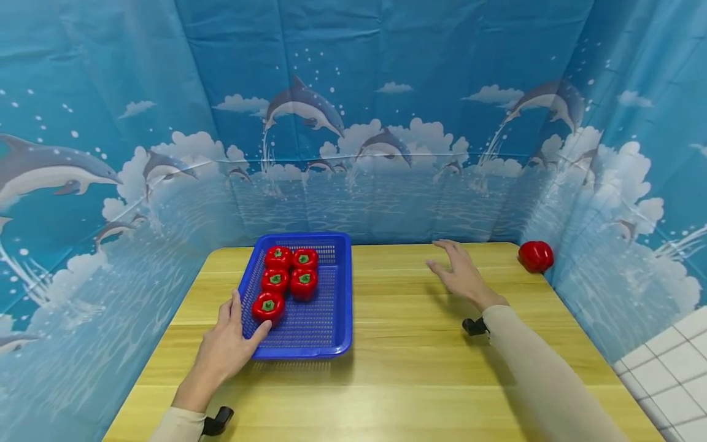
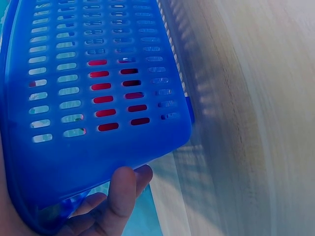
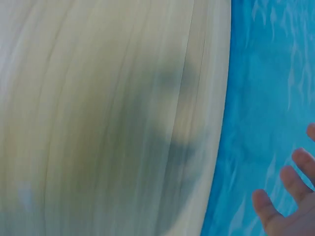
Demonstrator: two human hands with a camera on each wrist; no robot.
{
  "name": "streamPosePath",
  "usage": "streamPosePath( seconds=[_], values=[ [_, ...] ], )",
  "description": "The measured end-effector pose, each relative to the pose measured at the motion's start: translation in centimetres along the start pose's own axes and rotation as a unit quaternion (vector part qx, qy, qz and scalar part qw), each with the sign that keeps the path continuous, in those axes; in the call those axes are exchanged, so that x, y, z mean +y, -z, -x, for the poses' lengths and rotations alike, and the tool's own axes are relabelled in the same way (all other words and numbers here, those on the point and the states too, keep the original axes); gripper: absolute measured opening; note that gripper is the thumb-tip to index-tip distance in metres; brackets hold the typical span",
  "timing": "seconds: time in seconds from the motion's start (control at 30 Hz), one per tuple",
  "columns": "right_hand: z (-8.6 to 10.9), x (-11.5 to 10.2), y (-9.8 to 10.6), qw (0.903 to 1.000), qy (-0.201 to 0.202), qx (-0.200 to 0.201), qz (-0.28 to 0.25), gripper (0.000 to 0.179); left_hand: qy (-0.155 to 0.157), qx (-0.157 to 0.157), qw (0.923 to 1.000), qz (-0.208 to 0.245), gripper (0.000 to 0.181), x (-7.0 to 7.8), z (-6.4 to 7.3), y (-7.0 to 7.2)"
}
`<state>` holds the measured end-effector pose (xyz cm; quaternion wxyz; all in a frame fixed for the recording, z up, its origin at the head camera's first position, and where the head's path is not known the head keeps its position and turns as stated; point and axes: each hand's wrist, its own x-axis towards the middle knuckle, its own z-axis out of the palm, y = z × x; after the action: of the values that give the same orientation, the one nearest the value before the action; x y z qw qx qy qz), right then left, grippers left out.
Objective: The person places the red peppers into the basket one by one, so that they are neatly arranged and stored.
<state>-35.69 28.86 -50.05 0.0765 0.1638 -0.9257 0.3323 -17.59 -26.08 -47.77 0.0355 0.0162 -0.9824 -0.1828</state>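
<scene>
A blue plastic basket (image 1: 342, 307) on the left of the table holds several red bell peppers (image 1: 275, 280) with green stem ends, bunched on its left side. My left hand (image 1: 223, 344) grips the basket's front left corner, the thumb over the rim and the fingers along the outside. In the left wrist view, the fingers (image 2: 122, 196) show by the corner of the slotted basket wall (image 2: 74, 162). Over the right part of the table my right hand (image 1: 461, 273) hovers with fingers spread, holding nothing. Farther right, another red bell pepper (image 1: 536, 256) lies at the table's edge.
The light wooden table (image 1: 409, 380) reaches back to a blue dolphin-print curtain (image 1: 386, 202), which also hangs along both sides. White tiles (image 1: 674, 362) show at the lower right. Each wrist wears a black camera mount (image 1: 475, 326).
</scene>
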Motion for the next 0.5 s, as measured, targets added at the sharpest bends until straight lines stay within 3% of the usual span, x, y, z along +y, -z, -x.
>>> streamPosePath(
  seconds=[0.5],
  values=[
    [1.5,8.5,5.1,0.9937,-0.088,0.066,0.021,0.089,0.003,0.004,1.0,0.006,0.12,-0.1,0.0,-0.2]
  ],
)
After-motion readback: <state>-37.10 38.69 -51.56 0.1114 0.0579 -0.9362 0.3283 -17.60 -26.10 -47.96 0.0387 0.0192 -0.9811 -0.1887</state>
